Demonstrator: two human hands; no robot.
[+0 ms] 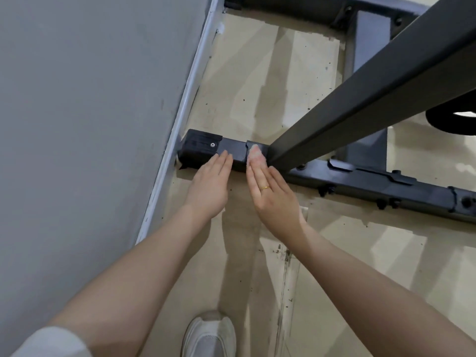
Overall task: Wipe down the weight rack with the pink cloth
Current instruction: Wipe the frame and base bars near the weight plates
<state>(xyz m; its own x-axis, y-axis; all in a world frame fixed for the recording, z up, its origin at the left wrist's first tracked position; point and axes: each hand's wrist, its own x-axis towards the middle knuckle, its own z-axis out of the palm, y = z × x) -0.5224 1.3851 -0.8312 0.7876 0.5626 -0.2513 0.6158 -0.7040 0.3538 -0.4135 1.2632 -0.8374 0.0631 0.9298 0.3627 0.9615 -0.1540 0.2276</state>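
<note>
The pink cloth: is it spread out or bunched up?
Bunched: only a small wad of the pink cloth shows beyond the right hand fingertips, on the rack's base bar.

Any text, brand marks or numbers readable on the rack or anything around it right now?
None can be read.
Black end cap of the rack's base bar: faint marks beside its screw, too blurred to read.
Upright post, pink cloth, wall, shoe: no lettering visible.

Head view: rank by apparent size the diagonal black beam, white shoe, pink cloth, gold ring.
1. Diagonal black beam, though it sits nearer the camera, which inflates it.
2. White shoe, cut off by the frame edge.
3. Pink cloth, mostly hidden under the right hand.
4. Gold ring.
</note>
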